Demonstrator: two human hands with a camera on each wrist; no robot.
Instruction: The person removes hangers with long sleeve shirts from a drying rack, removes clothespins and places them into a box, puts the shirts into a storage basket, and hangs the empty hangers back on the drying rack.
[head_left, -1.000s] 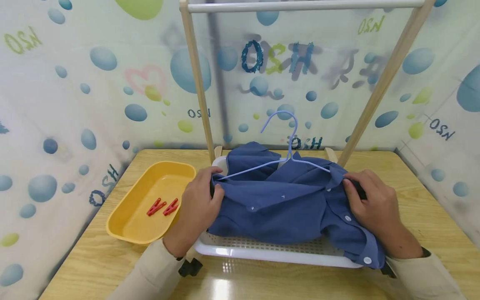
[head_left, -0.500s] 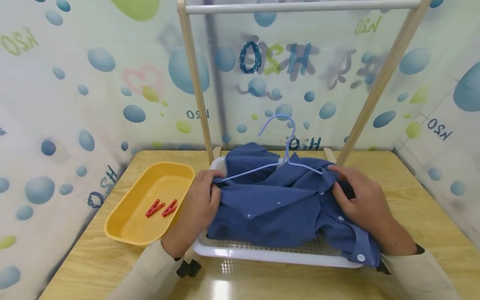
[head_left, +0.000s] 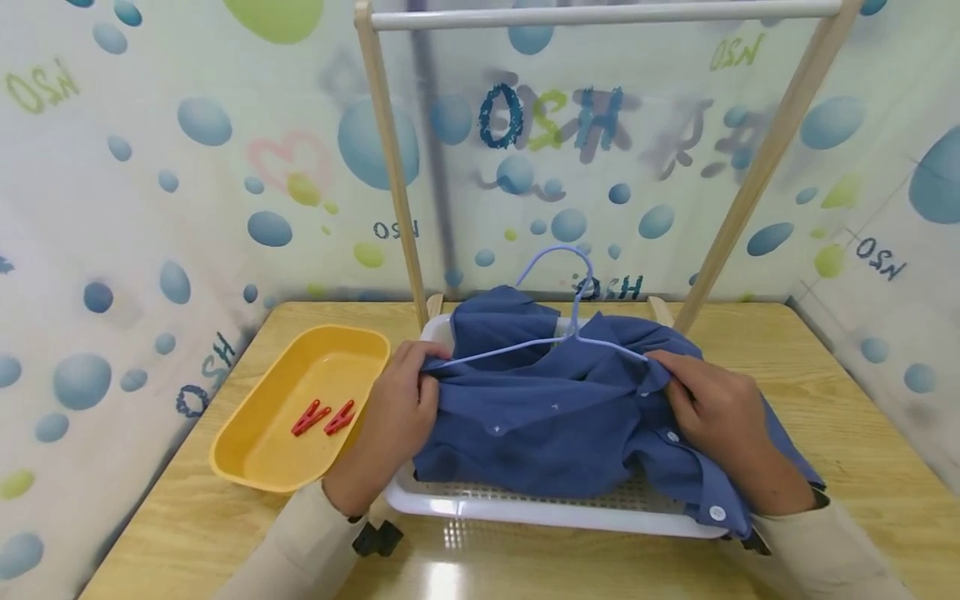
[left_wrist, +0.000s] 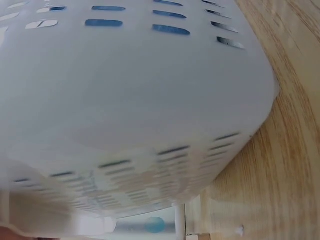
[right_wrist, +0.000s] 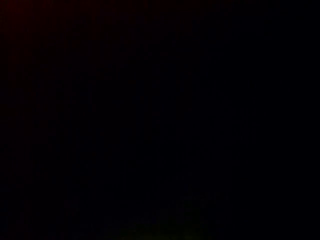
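Note:
A dark blue buttoned shirt (head_left: 525, 442) lies bunched over a white perforated basket (head_left: 540, 512). A light blue hanger (head_left: 576, 321) sits at its neck, hook upward, both arms reaching toward the shoulders. My left hand (head_left: 405, 408) pinches the shirt at the left end of the hanger, thumb in front. At the other end my right hand (head_left: 712, 408) grips the cloth by the hanger's right arm, just above the button strip. The left wrist view holds mostly the basket's side wall (left_wrist: 135, 95). The right wrist view is almost wholly black.
A yellow tray (head_left: 262, 454) holding two red clothespins (head_left: 311, 418) stands left of the basket on the wooden table (head_left: 847, 400). Behind rises a rack with wooden posts (head_left: 393, 167) and a white crossbar (head_left: 600, 14). A patterned backdrop surrounds the table.
My right hand has shifted left and slightly down along the shirt's shoulder, more cloth now showing behind its wrist. The hanger's hook has sunk lower. My left hand keeps its place.

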